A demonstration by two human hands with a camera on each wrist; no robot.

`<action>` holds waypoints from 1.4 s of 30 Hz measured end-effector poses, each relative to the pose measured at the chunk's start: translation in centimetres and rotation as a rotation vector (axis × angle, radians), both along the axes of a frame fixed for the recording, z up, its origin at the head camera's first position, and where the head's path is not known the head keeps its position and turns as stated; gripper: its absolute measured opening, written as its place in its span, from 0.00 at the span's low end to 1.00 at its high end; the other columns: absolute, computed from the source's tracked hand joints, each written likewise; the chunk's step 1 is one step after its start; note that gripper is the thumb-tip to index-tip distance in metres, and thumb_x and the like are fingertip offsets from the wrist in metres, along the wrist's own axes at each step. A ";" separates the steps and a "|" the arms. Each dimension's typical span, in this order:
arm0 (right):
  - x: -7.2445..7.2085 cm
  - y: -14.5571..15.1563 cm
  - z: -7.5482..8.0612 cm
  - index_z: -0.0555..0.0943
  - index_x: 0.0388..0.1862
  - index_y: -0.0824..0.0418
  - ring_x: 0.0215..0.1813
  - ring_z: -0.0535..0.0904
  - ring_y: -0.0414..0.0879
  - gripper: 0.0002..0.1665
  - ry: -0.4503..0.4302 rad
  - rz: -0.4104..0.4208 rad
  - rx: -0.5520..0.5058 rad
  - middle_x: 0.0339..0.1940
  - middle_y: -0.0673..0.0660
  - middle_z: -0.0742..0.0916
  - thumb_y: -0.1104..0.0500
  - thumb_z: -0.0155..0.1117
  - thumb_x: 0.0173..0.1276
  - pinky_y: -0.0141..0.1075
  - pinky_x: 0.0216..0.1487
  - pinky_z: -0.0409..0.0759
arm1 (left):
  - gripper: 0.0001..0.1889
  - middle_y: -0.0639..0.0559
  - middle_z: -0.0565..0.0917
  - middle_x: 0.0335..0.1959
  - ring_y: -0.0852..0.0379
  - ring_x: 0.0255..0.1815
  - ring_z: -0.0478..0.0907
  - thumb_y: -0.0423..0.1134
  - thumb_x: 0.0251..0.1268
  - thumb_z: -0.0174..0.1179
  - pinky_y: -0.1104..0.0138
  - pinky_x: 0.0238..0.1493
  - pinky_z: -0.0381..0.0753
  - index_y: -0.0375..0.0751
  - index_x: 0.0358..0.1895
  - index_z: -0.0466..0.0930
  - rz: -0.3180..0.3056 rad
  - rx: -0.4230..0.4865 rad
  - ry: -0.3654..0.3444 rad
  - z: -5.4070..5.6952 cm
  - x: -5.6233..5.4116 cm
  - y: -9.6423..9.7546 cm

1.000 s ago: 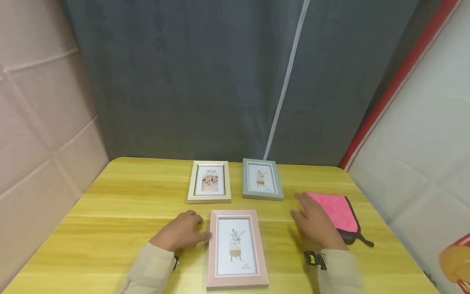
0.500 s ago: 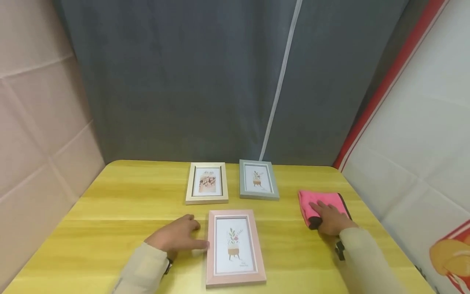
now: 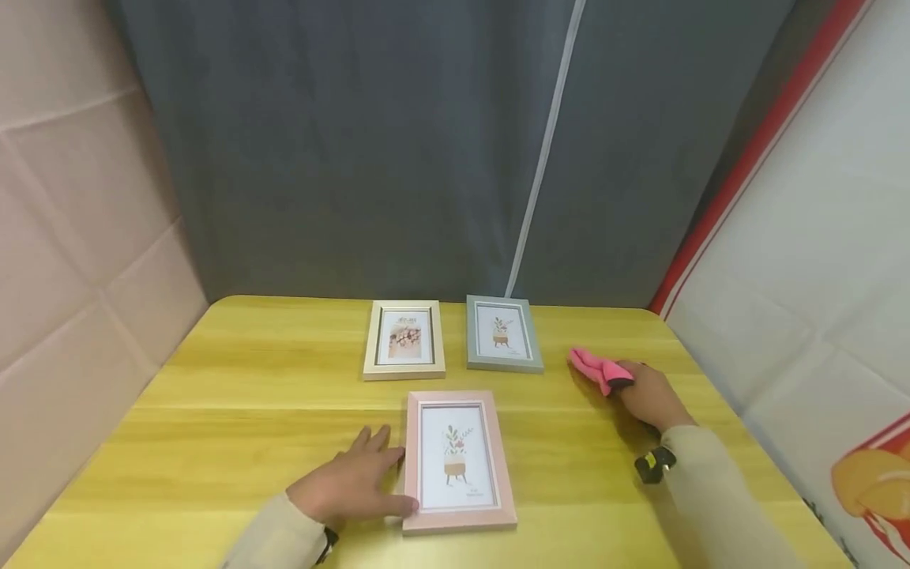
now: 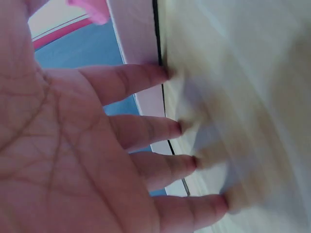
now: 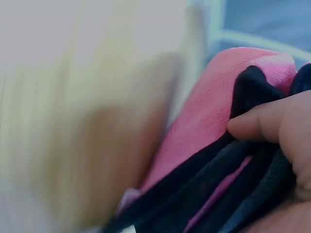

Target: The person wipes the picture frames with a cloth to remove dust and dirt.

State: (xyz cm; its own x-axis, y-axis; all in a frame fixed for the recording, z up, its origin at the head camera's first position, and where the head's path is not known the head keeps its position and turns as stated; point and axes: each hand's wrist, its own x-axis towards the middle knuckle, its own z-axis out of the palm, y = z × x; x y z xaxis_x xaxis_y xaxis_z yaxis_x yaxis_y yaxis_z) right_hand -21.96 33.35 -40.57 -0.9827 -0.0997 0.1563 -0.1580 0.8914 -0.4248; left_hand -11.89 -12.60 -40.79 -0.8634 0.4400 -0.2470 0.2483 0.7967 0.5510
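Note:
On the table, a pink picture frame with a plant drawing lies flat. My left hand is at its left side, fingers spread and straight, the thumb over the frame's lower left border. In the left wrist view the fingertips meet the tabletop beside the frame's edge. My right hand, at the right of the table, grips a pink cloth with dark edging. In the right wrist view the cloth is bunched in folds, its dark edge pinched by the thumb.
Behind the pink frame lie a gold picture frame and a grey-green picture frame. A dark curtain hangs past the far edge of the yellow wooden table. Pale walls or sheets flank both sides.
The right hand has moved right to the cloth, which lay flat and is now bunched in its grip. The left hand has spread its fingers and shifted its thumb onto the pink frame.

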 end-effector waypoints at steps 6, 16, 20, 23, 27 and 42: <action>3.7 -6.1 3.4 0.85 0.45 0.55 0.42 0.81 0.54 0.13 0.178 0.096 -0.160 0.43 0.57 0.87 0.69 0.67 0.64 0.49 0.42 0.80 | 0.44 0.24 0.57 0.73 0.22 0.73 0.46 0.60 0.51 0.70 0.26 0.61 0.51 0.34 0.68 0.71 0.005 0.007 0.050 -0.1 -0.3 0.4; 5.9 -16.1 -0.1 0.85 0.55 0.50 0.62 0.77 0.49 0.28 -0.069 0.367 -0.037 0.58 0.47 0.84 0.74 0.65 0.60 0.49 0.65 0.71 | 0.53 0.25 0.56 0.73 0.21 0.73 0.47 0.68 0.46 0.69 0.24 0.58 0.52 0.30 0.69 0.69 -0.005 -0.066 0.107 -1.1 0.0 1.4; 6.5 -16.4 -0.5 0.82 0.61 0.56 0.70 0.70 0.59 0.29 -0.111 0.384 0.088 0.67 0.58 0.78 0.75 0.61 0.63 0.54 0.69 0.66 | 0.54 0.25 0.55 0.74 0.21 0.73 0.45 0.68 0.45 0.69 0.24 0.58 0.51 0.28 0.68 0.68 -0.008 -0.061 0.091 -1.2 0.2 1.8; 6.6 -16.7 -0.3 0.82 0.61 0.56 0.70 0.70 0.60 0.28 -0.098 0.409 0.115 0.67 0.58 0.78 0.75 0.60 0.64 0.54 0.69 0.66 | 0.51 0.24 0.56 0.73 0.22 0.73 0.45 0.63 0.45 0.71 0.24 0.59 0.50 0.27 0.67 0.69 0.019 -0.029 0.080 -1.0 0.1 1.5; 6.6 -17.1 0.0 0.83 0.59 0.55 0.70 0.70 0.57 0.26 -0.082 0.449 0.144 0.67 0.56 0.79 0.73 0.61 0.65 0.52 0.69 0.66 | 0.49 0.24 0.57 0.73 0.23 0.74 0.45 0.57 0.43 0.73 0.25 0.60 0.48 0.26 0.66 0.71 0.049 0.014 0.068 -0.8 0.1 0.9; 12.7 -17.9 1.7 0.83 0.56 0.38 0.67 0.72 0.48 0.25 -0.268 0.515 0.283 0.58 0.38 0.82 0.45 0.75 0.58 0.52 0.62 0.74 | 0.49 0.26 0.55 0.74 0.24 0.74 0.44 0.57 0.43 0.76 0.25 0.60 0.45 0.27 0.66 0.71 0.075 0.034 0.063 -1.1 0.1 0.9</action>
